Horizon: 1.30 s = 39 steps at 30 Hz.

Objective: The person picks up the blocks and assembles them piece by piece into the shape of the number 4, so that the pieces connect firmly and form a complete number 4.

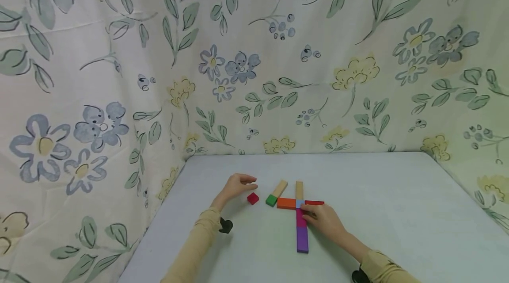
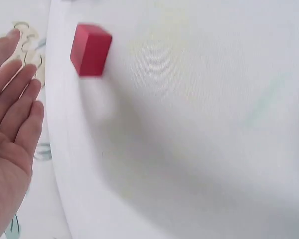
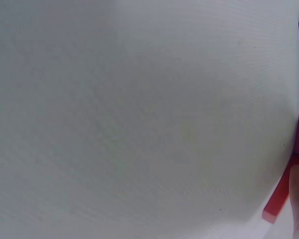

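In the head view, my left hand [image 1: 237, 184] hovers with loosely bent fingers just above and left of a red cube [image 1: 252, 198]. That cube [image 2: 91, 50] appears beside the spread palm [image 2: 12, 134] in the left wrist view, apart from the fingers. My right hand [image 1: 327, 221] reaches over a cross of blocks, fingertips at the corner of the light blue block [image 1: 299, 204] in its centre. Around that centre lie an orange block [image 1: 286, 203], a red block [image 1: 315, 202], a natural wood block [image 1: 299, 189] and a magenta block [image 1: 301, 218]. A purple block [image 1: 302, 240] extends the lower arm.
Left of the cross, a green block [image 1: 271, 200] meets a slanted natural wood block [image 1: 280, 188] end to end. Everything lies on a white table [image 1: 381, 185]. Floral cloth [image 1: 254, 110] hangs behind the table and along its sides.
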Each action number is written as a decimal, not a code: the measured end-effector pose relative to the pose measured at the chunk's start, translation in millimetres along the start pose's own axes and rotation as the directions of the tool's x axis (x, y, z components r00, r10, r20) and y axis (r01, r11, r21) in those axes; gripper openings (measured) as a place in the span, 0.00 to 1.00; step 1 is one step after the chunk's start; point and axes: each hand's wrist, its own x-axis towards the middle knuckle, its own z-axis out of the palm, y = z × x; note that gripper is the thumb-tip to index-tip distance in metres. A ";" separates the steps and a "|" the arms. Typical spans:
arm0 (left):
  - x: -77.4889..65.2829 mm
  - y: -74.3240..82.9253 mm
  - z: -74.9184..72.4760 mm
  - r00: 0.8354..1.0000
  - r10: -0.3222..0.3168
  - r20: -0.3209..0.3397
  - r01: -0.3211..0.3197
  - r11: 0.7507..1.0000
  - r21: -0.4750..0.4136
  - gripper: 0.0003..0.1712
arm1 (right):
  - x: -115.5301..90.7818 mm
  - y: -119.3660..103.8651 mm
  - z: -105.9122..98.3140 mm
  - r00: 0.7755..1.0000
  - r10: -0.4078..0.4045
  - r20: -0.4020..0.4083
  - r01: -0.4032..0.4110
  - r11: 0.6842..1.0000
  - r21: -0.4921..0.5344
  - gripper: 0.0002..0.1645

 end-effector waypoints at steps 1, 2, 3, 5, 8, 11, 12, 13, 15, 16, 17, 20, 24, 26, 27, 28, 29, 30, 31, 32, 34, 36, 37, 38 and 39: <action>-1.4 -2.8 -3.3 1.000 -0.003 0.008 0.003 1.000 -0.008 0.22 | -0.2 -0.3 -0.3 1.000 0.001 -0.001 -0.001 1.000 -0.001 0.17; -2.7 -5.6 -6.2 1.000 -0.006 0.011 0.006 1.000 -0.013 0.22 | -0.2 -0.4 -0.5 1.000 0.001 -0.002 -0.001 1.000 -0.002 0.17; -3.5 -8.9 -8.6 1.000 -0.005 0.016 0.006 1.000 -0.014 0.21 | -0.2 -0.3 -0.6 1.000 -0.002 -0.005 0.002 1.000 -0.005 0.17; -4.8 -15.2 -12.2 1.000 0.001 0.026 -0.001 1.000 -0.016 0.21 | -0.1 -0.4 -1.0 1.000 -0.001 -0.007 0.001 1.000 -0.006 0.17; -6.5 -22.2 -15.3 0.999 0.017 0.052 -0.016 1.000 -0.019 0.21 | 0.0 -0.1 -1.2 1.000 -0.006 -0.007 0.006 1.000 -0.005 0.16; -8.3 -27.4 -15.9 0.995 0.028 0.092 -0.026 0.999 -0.022 0.20 | -0.2 0.0 -1.3 1.000 -0.007 -0.008 0.007 1.000 -0.005 0.16; -8.8 -28.8 -15.7 0.994 0.025 0.109 -0.023 0.999 -0.025 0.20 | -0.3 0.1 -1.3 1.000 -0.004 -0.007 0.004 1.000 -0.006 0.16; -9.3 -30.3 -15.3 0.992 0.032 0.125 -0.029 0.999 -0.026 0.20 | -0.4 0.0 -1.5 1.000 -0.004 -0.006 0.004 1.000 -0.006 0.17; -9.6 -33.0 -14.0 0.985 0.053 0.161 -0.048 0.998 -0.036 0.21 | -0.7 -0.2 -2.0 1.000 -0.004 -0.005 0.004 1.000 -0.007 0.17; -9.9 -34.0 -13.0 0.981 0.073 0.179 -0.066 0.997 -0.045 0.21 | -0.7 -0.1 -2.1 1.000 -0.005 -0.004 0.005 1.000 -0.007 0.17; -9.7 -34.9 -12.0 0.977 0.092 0.194 -0.083 0.995 -0.052 0.21 | -0.8 -0.2 -2.2 1.000 -0.009 -0.005 0.009 1.000 -0.010 0.17; -8.7 -36.8 -9.4 0.964 0.134 0.229 -0.120 0.990 -0.077 0.22 | -0.6 -0.2 -2.4 1.000 -0.016 0.000 0.016 1.000 -0.012 0.17; -7.0 -38.7 -6.5 0.959 0.150 0.242 -0.133 0.987 -0.087 0.22 | 0.3 0.3 -1.6 1.000 -0.019 0.006 0.019 1.000 -0.010 0.17; -6.5 -40.1 -5.0 0.958 0.148 0.246 -0.132 0.988 -0.081 0.22 | 0.7 0.6 -1.0 1.000 -0.022 0.008 0.022 1.000 -0.007 0.17; -6.3 -40.8 -4.2 0.958 0.144 0.249 -0.128 0.988 -0.082 0.22 | 0.8 0.6 -0.9 1.000 -0.023 0.007 0.023 1.000 -0.004 0.17; -6.2 -41.5 -3.5 0.958 0.140 0.252 -0.123 0.989 -0.082 0.22 | 0.8 0.5 -0.8 1.000 -0.025 0.006 0.025 1.000 -0.002 0.17; -6.3 -42.0 -2.8 0.957 0.134 0.256 -0.116 0.990 -0.083 0.22 | 0.8 0.3 -0.9 1.000 -0.025 0.005 0.025 1.000 0.003 0.17; -6.4 -42.2 -2.0 0.957 0.132 0.259 -0.113 0.990 -0.085 0.22 | 0.8 0.2 -0.8 1.000 -0.025 0.005 0.025 1.000 0.003 0.17; -6.5 -42.5 -1.4 0.957 0.129 0.261 -0.111 0.990 -0.083 0.21 | 0.9 0.1 -0.7 1.000 -0.026 0.003 0.026 1.000 0.002 0.17; -6.6 -42.6 -0.8 0.957 0.126 0.262 -0.107 0.991 -0.086 0.21 | 0.9 0.0 -0.7 1.000 -0.026 0.003 0.026 1.000 0.002 0.16; -7.0 -42.1 -0.2 0.957 0.119 0.263 -0.101 0.991 -0.083 0.21 | 1.2 0.1 -0.8 1.000 -0.023 0.006 0.023 1.000 0.002 0.17; -7.0 -42.1 0.1 0.958 0.113 0.264 -0.096 0.992 -0.075 0.21 | 1.4 0.4 -0.5 1.000 -0.021 0.008 0.021 1.000 -0.003 0.17; -6.7 -42.4 0.1 0.958 0.111 0.264 -0.095 0.993 -0.073 0.21 | 1.3 0.6 -0.5 1.000 -0.021 0.009 0.021 1.000 -0.003 0.17; -6.6 -42.6 0.1 0.958 0.110 0.265 -0.095 0.993 -0.069 0.21 | 1.2 0.8 -0.3 1.000 -0.020 0.011 0.020 1.000 -0.004 0.17; -6.3 -42.9 0.0 0.958 0.108 0.265 -0.094 0.994 -0.064 0.21 | 1.2 1.0 -0.1 1.000 -0.020 0.007 0.020 1.000 -0.004 0.17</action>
